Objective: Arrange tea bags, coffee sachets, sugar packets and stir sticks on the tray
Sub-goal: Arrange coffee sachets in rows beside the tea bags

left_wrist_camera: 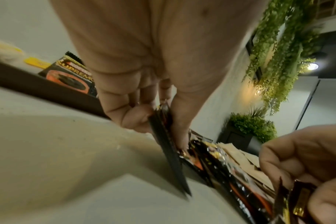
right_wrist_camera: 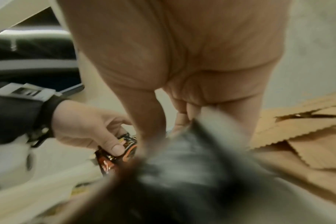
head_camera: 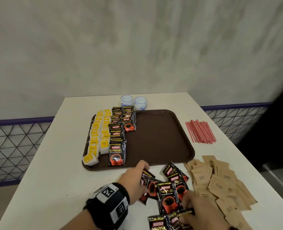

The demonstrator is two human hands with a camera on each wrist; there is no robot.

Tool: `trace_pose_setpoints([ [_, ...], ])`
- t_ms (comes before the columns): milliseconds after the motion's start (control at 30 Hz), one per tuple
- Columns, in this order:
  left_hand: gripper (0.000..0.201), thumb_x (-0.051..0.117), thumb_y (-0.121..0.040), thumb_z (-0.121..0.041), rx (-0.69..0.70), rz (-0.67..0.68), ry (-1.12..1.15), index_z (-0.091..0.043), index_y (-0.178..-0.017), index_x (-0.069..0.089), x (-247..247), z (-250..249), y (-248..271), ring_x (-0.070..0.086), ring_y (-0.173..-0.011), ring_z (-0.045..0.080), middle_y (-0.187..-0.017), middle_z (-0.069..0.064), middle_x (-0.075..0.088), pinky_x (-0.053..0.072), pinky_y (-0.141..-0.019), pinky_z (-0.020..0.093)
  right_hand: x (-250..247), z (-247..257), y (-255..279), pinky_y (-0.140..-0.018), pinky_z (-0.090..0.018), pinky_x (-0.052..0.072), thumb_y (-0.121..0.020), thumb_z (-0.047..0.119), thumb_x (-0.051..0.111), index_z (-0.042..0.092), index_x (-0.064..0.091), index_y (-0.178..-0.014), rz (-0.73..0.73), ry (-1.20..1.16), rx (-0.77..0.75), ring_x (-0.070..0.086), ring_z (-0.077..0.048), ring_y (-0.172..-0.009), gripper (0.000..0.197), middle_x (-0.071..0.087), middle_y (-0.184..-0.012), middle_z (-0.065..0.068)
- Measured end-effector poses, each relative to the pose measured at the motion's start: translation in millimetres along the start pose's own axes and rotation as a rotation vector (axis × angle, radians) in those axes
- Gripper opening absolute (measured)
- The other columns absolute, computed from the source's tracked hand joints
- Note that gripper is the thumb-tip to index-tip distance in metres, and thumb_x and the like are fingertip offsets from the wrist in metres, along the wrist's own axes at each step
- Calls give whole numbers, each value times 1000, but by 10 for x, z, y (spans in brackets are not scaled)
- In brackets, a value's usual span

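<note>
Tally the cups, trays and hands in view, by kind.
White cups: 2
Brown tray: 1
Hands: 2, the left hand and the right hand, each holding coffee sachets
Total: 5

One brown tray [head_camera: 162,138] is sitting on the table [head_camera: 54,171], and two white cups [head_camera: 133,102] are standing behind it. Tea bags [head_camera: 97,135] are lying in two rows and coffee sachets [head_camera: 119,128] in two more. Stir sticks [head_camera: 200,131] and sugar packets [head_camera: 218,183] are piling up beyond counting.
</note>
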State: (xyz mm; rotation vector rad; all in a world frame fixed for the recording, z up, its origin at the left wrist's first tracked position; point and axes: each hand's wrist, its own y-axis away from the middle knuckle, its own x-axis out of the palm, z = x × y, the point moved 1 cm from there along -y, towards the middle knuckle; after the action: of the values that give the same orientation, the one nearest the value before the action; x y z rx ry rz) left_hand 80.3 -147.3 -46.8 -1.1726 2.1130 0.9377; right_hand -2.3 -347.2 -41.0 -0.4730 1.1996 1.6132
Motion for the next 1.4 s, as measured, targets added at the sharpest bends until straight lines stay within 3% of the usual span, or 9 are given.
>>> trace_pose_setpoints([
  [100, 51, 63, -84, -13, 9, -79, 96, -50, -105, 35, -148, 87, 72, 62, -93, 12, -110, -4, 60, 55, -84, 33, -84, -92, 19, -80, -14, 44, -70, 23, 78, 26, 61, -80, -57, -96, 5, 59, -1, -86, 20, 64, -87, 7],
  [200, 45, 61, -88, -14, 38, -190, 170, -44, -114, 40, -332, 185, 183, 55, -102, 6, -117, -14, 56, 47, -90, 25, -214, -108, 17, -76, -15, 43, -69, 17, 81, 25, 63, -75, -131, -213, -20, 63, -4, -84, 21, 68, -81, 2],
  [400, 27, 57, -91, -7, -51, -273, 585, -30, -103, 50, -626, 323, 270, 70, -82, 24, -113, 1, 60, 59, -71, 42, -517, 168, -99, -78, -39, 55, -82, 9, 70, 26, 61, -83, -260, -579, -214, 66, -20, -85, 19, 64, -83, -2],
  [500, 26, 58, -90, -4, -42, -258, 760, -22, -108, 51, -674, 319, 249, 72, -82, 28, -118, 6, 59, 59, -74, 45, -639, 465, -215, -67, -29, 56, -91, 5, 57, 30, 58, -95, -227, -676, -335, 69, -21, -81, 25, 66, -81, 0],
  [700, 25, 61, -86, 2, 10, -213, 915, -6, -108, 53, -778, 215, 157, 72, -81, 30, -100, 9, 71, 60, -70, 38, -645, 891, -561, -81, -6, 40, -96, 11, 49, 34, 68, -88, -186, -310, -552, 55, 6, -96, 31, 58, -97, 17],
  [833, 39, 62, -87, -3, 11, -178, 950, -8, -123, 48, -863, 203, 90, 71, -85, 35, -112, 12, 67, 57, -80, 47, -703, 1076, -625, -83, -15, 40, -95, 23, 55, 39, 63, -80, -40, -318, -630, 56, 2, -91, 23, 56, -89, 18],
  [1033, 30, 65, -82, 2, 94, -156, 1057, -2, -110, 54, -965, 237, 144, 71, -82, 35, -102, 17, 70, 58, -51, 33, -693, 1120, -694, -78, -15, 40, -85, 28, 68, 36, 64, -67, 27, -345, -622, 59, 1, -82, 20, 62, -82, 16],
  [1233, 28, 64, -82, 4, 49, -285, 1055, -4, -107, 55, -991, 333, 90, 69, -71, 33, -89, 15, 72, 57, -48, 31, -707, 1184, -836, -77, -13, 45, -84, 25, 69, 29, 68, -69, 20, -331, -581, 62, -1, -81, 16, 65, -82, 13],
  [1400, 18, 59, -85, 8, 1, -411, 1022, -2, -99, 57, -1031, 559, 132, 70, -67, 28, -75, 18, 71, 55, -44, 29, -905, 1118, -1409, -65, -17, 42, -84, 13, 69, 14, 65, -61, -171, -317, -396, 56, -1, -62, 23, 61, -64, 7],
])
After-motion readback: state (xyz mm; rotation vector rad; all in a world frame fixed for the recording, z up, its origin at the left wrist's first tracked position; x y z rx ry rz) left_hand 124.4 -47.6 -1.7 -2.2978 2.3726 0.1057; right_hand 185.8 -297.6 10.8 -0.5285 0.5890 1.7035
